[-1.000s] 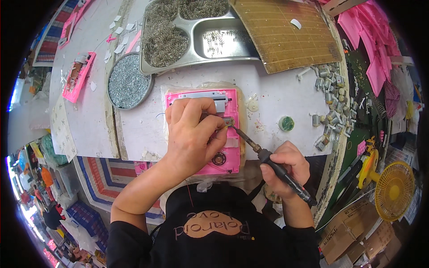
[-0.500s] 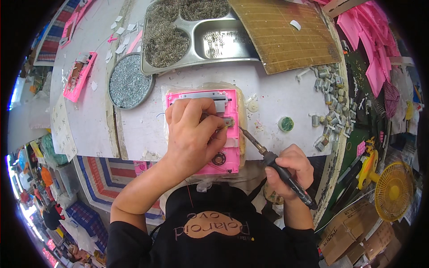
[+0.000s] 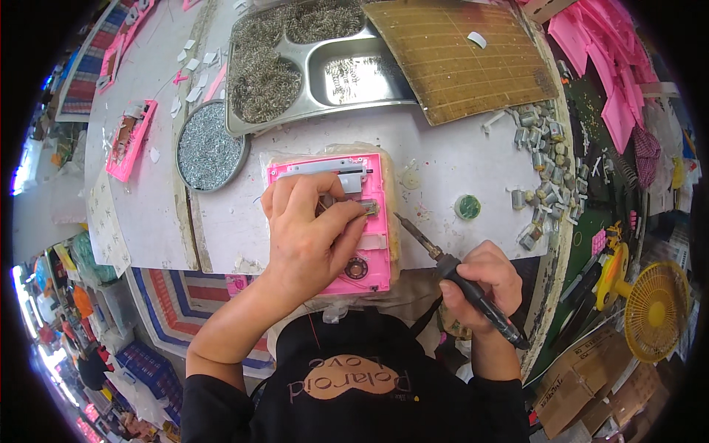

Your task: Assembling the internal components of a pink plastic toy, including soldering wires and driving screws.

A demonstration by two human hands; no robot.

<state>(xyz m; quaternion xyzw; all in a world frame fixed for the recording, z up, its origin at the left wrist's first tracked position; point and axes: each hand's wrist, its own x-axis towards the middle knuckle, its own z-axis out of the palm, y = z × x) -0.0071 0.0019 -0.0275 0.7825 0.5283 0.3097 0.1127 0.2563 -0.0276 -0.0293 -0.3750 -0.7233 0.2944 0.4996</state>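
A pink plastic housing (image 3: 375,258) lies on a padded, plastic-wrapped rest on the bench before me. My left hand (image 3: 306,225) reaches over it, thumb and index finger pinched together beside a small metallic part (image 3: 368,207) in the housing. What the fingertips hold, if anything, is too small to make out. My right hand (image 3: 487,279) grips a soldering iron (image 3: 476,295) by its black handle. Its tip points up and left, just off the housing's right edge. A dark round part (image 3: 357,268) sits in the lower right of the housing.
A steel compartment tray (image 3: 314,117) of springs stands at the back, partly under a brown board (image 3: 465,66). A round dish (image 3: 214,148) of small metal pieces is at left. At right are a small green-filled tin (image 3: 467,207), loose small motors (image 3: 543,159) and a yellow fan (image 3: 655,311).
The whole view has shifted slightly. My left fingers have changed their pose a little over the housing, and the soldering iron stays in nearly the same place beside it.
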